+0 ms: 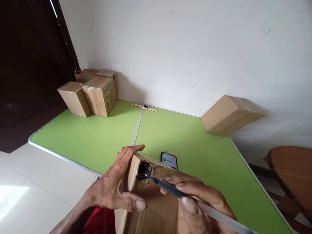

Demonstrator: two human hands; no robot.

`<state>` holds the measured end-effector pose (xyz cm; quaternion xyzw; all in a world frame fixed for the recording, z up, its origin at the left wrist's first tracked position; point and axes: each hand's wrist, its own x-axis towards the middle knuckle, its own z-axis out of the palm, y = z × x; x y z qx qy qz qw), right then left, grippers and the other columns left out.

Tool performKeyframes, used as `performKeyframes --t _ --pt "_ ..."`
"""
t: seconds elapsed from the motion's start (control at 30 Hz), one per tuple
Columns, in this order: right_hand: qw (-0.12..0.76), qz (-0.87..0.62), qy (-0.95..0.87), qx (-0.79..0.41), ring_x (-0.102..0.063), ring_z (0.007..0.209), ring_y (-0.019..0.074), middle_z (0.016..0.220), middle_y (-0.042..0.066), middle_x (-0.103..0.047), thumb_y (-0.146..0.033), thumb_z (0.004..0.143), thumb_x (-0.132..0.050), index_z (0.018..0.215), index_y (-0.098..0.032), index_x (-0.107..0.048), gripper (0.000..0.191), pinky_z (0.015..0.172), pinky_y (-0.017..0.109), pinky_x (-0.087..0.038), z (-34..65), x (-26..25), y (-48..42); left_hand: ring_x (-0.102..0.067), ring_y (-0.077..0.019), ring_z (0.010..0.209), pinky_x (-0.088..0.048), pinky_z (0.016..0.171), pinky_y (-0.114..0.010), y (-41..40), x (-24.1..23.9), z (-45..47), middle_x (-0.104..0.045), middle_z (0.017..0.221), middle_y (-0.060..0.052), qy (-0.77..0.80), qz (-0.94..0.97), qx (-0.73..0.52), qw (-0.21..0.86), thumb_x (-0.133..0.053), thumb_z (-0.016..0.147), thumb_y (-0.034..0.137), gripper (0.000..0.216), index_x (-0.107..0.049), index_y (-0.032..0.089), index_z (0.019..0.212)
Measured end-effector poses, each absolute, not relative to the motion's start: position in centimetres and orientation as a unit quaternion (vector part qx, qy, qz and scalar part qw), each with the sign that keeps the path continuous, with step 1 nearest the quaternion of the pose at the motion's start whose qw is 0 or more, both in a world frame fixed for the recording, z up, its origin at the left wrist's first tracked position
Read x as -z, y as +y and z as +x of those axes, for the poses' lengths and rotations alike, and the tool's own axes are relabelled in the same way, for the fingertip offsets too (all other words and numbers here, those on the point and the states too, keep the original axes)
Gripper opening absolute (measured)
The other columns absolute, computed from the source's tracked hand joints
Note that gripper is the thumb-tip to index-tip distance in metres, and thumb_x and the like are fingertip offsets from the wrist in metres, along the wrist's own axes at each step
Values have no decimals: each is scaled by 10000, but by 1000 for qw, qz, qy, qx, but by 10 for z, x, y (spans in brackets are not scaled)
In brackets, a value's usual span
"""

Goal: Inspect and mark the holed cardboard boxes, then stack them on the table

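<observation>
The cardboard box (156, 201) is close before the person, at the near side of the table; we cannot tell what supports it below. Near one corner of its upper face there is a ragged hole (144, 168) with blackened border. The left hand (113, 188) clasps this end, its thumb lying across the face and its fingers over the edge. The fingers of the right hand (202, 198) pinch a pen (168, 187), whose tip meets the border of the hole.

In our judgement, the tip could slip into the hole or tear the weak border, if it is pressed too strongly. A loose left hold could let the box turn.

Just behind the box, a smartphone (170, 160) lies on the green table (83, 133). Farther away we notice a pink-strapped watch (145, 107), grouped cartons (95, 99) at the left and a single carton (219, 113) at the right. Around are a marked white wall (158, 42), a dark door (29, 65) and a sunlit tiled floor (36, 198).
</observation>
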<state>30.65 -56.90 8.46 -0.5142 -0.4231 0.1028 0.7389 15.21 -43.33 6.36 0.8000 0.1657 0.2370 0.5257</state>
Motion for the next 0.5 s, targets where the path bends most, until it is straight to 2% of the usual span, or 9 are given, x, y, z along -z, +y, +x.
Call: performKeyframes --t 0.07,0.17,0.27,0.4,0.5 --pt "722 -517 -445 -114 -735 924 248 958 60 -775 -229 1010 -690 1058 -281 -782 116 788 381 -636 312 -83 -569 -336 -514 1579 -241 1296 -722 -434 -63 151 -395 1693 -211 159 805 -237 520 -745 835 826 1166 -265 278 1746" --pt "714 -531 -449 -85 -726 899 258 898 50 -753 -230 995 -681 1032 -286 -776 116 833 418 -607 311 -84 -568 -405 -502 1531 -284 1281 -717 -434 -63 152 -435 1659 -213 156 806 -243 516 -743 852 807 1140 -282 266 1743" --pt "712 -538 -449 -51 -716 845 263 852 48 -732 -196 980 -655 1005 -282 -757 135 795 420 -580 303 -86 -562 -432 -493 1498 -276 1281 -719 -434 -62 152 -457 1628 -205 158 806 -241 517 -730 855 817 1121 -301 268 1732" --pt "722 -532 -440 -35 -695 798 249 810 44 -710 -150 980 -634 960 -259 -721 141 743 404 -574 297 -88 -557 -357 -497 1547 -224 1297 -723 -434 -59 151 -401 1674 -183 158 811 -237 511 -720 889 785 1072 -267 309 1736" --pt "726 -558 -400 -31 -676 799 221 812 41 -691 -186 999 -667 918 -243 -726 115 691 348 -565 301 -87 -562 -306 -500 1574 -217 1296 -728 -435 -57 148 -363 1700 -160 158 812 -232 512 -708 905 774 1041 -248 343 1733"
